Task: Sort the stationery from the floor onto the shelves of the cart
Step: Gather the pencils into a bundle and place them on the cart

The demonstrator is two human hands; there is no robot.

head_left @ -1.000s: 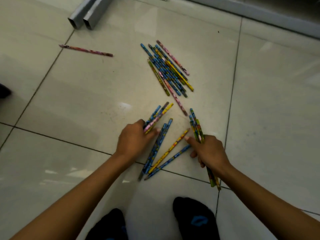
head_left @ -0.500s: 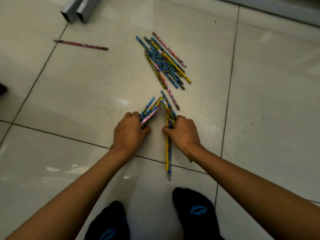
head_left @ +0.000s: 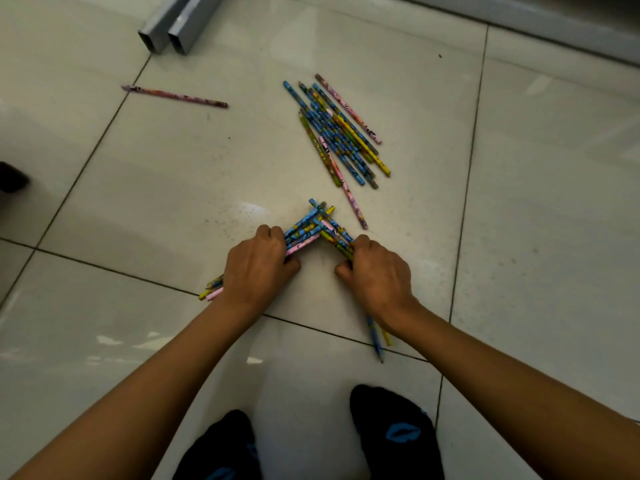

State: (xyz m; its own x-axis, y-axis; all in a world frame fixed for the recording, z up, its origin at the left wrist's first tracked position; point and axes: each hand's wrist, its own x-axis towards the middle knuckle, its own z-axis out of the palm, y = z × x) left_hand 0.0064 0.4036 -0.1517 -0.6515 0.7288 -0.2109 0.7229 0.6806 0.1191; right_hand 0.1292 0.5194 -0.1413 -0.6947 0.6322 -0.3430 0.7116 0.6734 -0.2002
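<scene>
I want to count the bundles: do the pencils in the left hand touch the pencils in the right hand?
Touching. In the head view the left hand's bundle and the right hand's bundle cross at their far tips, overlapping with no floor visible between them.

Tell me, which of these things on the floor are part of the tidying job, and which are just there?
Part of the job:
left hand and its bundle of pencils
right hand and its bundle
loose pile of pencils
single pencil

Just there:
two metal tubes
dark object at left edge

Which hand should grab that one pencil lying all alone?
Probably the left hand. The lone pencil lies far out on the left side, nearer it than the right hand. Both hands already hold bundles, though.
</scene>
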